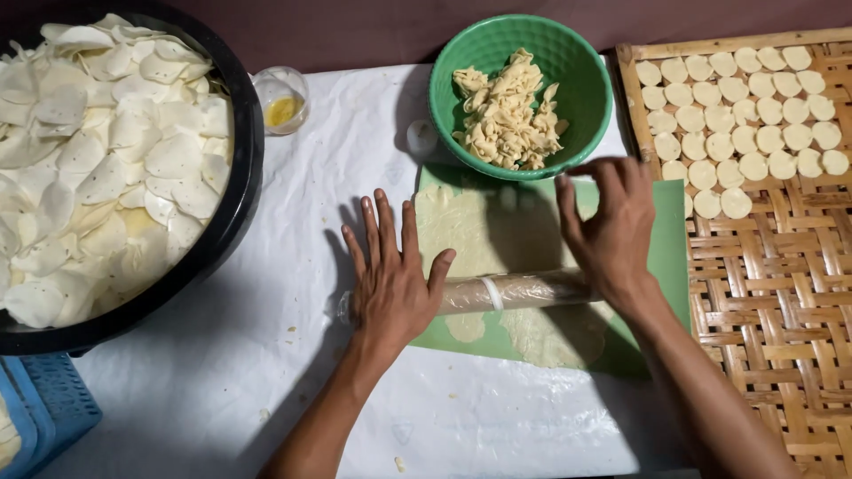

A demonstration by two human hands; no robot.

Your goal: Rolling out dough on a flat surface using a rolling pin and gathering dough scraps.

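Both palms pressed flat on a plastic-wrapped rolling pin (pixel 506 291), the left hand (pixel 390 284) with fingers spread wide, the right hand (pixel 612 231) loosely curved, neither gripping, probably so the pin could turn freely. Under the pin lay a thin, pale dough sheet (pixel 484 231) on a smooth green mat (pixel 667 257). Beyond the pin sat a green bowl (pixel 586 84) of ragged scraps; right of it, a woven bamboo tray (pixel 772 293) carried round discs.

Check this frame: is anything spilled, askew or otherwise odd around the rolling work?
Nothing serious. A few small dough crumbs lie scattered on the white sheet, and the rolled dough sheet has ragged edges. The left hand and right hand press flat on the wrapped rolling pin, which lies level.
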